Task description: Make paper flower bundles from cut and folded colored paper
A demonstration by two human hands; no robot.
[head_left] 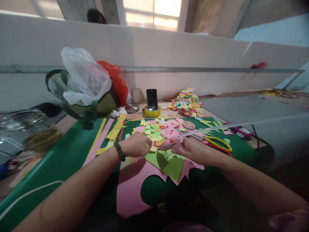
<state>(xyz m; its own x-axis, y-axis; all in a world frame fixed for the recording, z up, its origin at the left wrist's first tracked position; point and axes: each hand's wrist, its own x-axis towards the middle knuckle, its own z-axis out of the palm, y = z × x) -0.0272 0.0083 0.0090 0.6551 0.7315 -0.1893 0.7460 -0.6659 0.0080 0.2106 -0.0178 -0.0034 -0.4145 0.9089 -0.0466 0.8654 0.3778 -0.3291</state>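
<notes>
My right hand point(191, 149) is closed around what looks like a pink hot glue gun point(171, 142), its tip towards my left hand. A long clear glue stick point(224, 126) runs from its back to the right. My left hand point(137, 144), with a green bead bracelet at the wrist, is pinched low over small yellow and green paper pieces point(152, 131); I cannot make out what its fingertips hold. Below the hands, a light green paper sheet point(170, 166) lies on a cut-out pink sheet point(130, 190).
Yellow- and red-handled scissors point(218, 144) lie to the right. Behind stand a phone point(152, 99) on a yellow tape roll point(152, 111) and a heap of colourful paper fringe point(187, 103). A green bag point(101, 104) with plastic bags stands left. Paper strips lie on the green mat point(60, 154).
</notes>
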